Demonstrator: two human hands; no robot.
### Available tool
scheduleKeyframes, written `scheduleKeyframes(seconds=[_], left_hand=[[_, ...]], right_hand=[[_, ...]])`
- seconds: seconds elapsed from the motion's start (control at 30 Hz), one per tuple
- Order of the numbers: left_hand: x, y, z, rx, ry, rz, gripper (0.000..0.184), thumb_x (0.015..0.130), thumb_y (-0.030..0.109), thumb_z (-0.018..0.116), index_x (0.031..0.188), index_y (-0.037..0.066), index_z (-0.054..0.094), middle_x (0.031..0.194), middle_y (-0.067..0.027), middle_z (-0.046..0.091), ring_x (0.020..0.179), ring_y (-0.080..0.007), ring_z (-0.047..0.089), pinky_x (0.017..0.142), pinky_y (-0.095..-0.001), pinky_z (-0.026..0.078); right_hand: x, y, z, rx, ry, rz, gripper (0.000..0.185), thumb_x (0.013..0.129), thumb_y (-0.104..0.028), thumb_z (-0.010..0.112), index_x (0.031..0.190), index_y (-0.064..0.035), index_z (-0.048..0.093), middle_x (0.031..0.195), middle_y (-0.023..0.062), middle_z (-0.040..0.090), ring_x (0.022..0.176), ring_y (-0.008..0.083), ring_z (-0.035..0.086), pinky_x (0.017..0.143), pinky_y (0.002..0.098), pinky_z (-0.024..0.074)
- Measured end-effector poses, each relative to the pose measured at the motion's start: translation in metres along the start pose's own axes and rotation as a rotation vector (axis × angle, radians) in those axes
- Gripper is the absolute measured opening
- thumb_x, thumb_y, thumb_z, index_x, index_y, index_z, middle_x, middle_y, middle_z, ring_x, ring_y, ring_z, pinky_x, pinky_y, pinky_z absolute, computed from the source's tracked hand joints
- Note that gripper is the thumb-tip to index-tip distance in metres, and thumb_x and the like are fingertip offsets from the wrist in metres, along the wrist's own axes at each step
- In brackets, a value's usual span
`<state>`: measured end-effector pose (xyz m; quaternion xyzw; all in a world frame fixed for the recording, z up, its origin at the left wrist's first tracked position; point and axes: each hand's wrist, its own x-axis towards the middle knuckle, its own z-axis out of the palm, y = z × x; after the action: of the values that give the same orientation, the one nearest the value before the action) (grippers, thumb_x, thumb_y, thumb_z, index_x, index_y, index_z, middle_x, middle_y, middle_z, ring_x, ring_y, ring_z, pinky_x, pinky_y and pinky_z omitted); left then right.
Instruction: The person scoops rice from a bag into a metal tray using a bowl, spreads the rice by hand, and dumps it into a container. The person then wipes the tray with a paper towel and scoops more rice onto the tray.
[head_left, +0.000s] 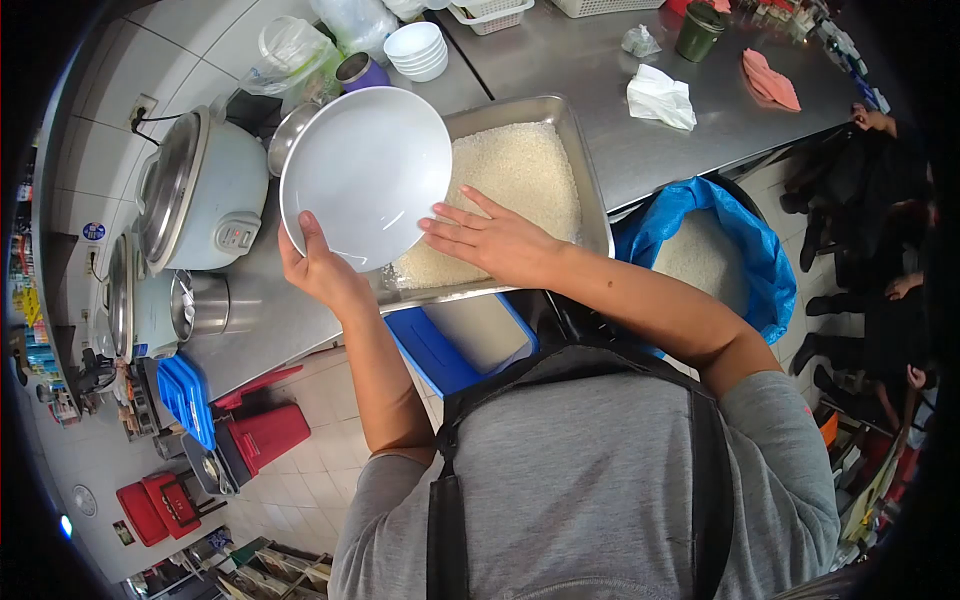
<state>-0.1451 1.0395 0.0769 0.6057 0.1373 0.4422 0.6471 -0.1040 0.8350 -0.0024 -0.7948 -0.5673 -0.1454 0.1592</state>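
Observation:
My left hand (325, 272) grips the near rim of a large white bowl (365, 170), thumb on the inside. The bowl is tilted, and its inside looks bare apart from light reflections. My right hand (490, 238) is open, palm down and fingers spread, with the fingertips at the bowl's right edge; whether they touch it I cannot tell. Beneath both lies a rectangular metal tray (603, 215) holding a bed of pale rice grains (520, 170). The bowl hides the tray's left part.
Rice cookers (205, 190) and a metal pot (208, 303) stand to the left. A blue bin (425, 350) sits below the counter, and a blue sack (770, 300) of grain stands at right. White bowls (417, 50), a white cloth (660, 97) and a pink cloth (770, 80) lie behind. People (865, 200) are at far right.

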Motion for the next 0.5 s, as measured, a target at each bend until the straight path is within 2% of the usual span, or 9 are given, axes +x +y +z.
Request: scheduleKeyframes(seconds=[0.07, 0.17, 0.27, 0.37, 0.47, 0.5], left_hand=[[0.002, -0.003, -0.003, 0.008, 0.009, 0.019, 0.026, 0.097, 0.015, 0.059, 0.114, -0.004, 0.062, 0.103, -0.0122, 0.067, 0.091, -0.0193, 0.064, 0.080, -0.0324, 0.051], [0.006, -0.010, -0.011, -0.084, 0.086, -0.186, 0.036, 0.095, 0.015, 0.062, 0.125, -0.004, 0.057, 0.119, -0.0168, 0.063, 0.104, -0.0269, 0.064, 0.091, -0.0383, 0.052], [0.007, -0.038, -0.025, -0.413, 0.122, -0.564, 0.038, 0.099, 0.010, 0.050, 0.134, -0.004, 0.048, 0.118, -0.0193, 0.063, 0.104, -0.0303, 0.065, 0.090, -0.0425, 0.055], [-0.006, -0.070, -0.036, -0.513, 0.005, -0.838, 0.041, 0.099, 0.009, 0.047, 0.138, -0.003, 0.042, 0.122, -0.0208, 0.060, 0.107, -0.0332, 0.064, 0.090, -0.0476, 0.056], [-0.025, -0.084, -0.043, -0.983, 0.056, -1.099, 0.040, 0.099, 0.012, 0.049, 0.136, -0.003, 0.043, 0.122, -0.0203, 0.060, 0.106, -0.0346, 0.064, 0.089, -0.0495, 0.056], [-0.027, -0.087, -0.043, -0.860, 0.048, -1.106, 0.038, 0.100, 0.012, 0.049, 0.134, -0.003, 0.044, 0.122, -0.0202, 0.060, 0.105, -0.0352, 0.064, 0.090, -0.0499, 0.056]], right_hand=[[-0.007, 0.002, -0.007, -0.014, -0.088, -0.029, 0.039, 0.082, -0.008, 0.056, 0.121, -0.0063, 0.062, 0.127, 0.0060, 0.061, 0.140, 0.0219, 0.039, 0.121, 0.0506, 0.0152], [-0.016, 0.008, -0.006, 0.037, -0.128, 0.044, 0.027, 0.079, -0.008, 0.059, 0.104, -0.0065, 0.068, 0.101, 0.0046, 0.070, 0.130, 0.0231, 0.050, 0.119, 0.0492, 0.0215], [-0.017, 0.008, -0.008, 0.227, -0.061, 0.231, 0.021, 0.079, -0.008, 0.062, 0.098, -0.0045, 0.068, 0.090, 0.0061, 0.070, 0.122, 0.0259, 0.056, 0.115, 0.0441, 0.0316], [-0.004, 0.000, -0.023, 0.633, -0.119, 0.513, 0.029, 0.081, -0.005, 0.064, 0.110, -0.0011, 0.066, 0.106, 0.0130, 0.070, 0.120, 0.0291, 0.058, 0.108, 0.0440, 0.0404], [-0.001, -0.014, -0.012, 0.933, 0.097, 0.532, 0.051, 0.087, -0.008, 0.062, 0.136, 0.0008, 0.049, 0.129, 0.0197, 0.059, 0.128, 0.0323, 0.051, 0.109, 0.0416, 0.0398], [0.003, -0.020, -0.014, 0.961, 0.101, 0.540, 0.060, 0.087, -0.008, 0.062, 0.141, 0.0011, 0.037, 0.136, 0.0214, 0.052, 0.132, 0.0328, 0.047, 0.111, 0.0413, 0.0374]])
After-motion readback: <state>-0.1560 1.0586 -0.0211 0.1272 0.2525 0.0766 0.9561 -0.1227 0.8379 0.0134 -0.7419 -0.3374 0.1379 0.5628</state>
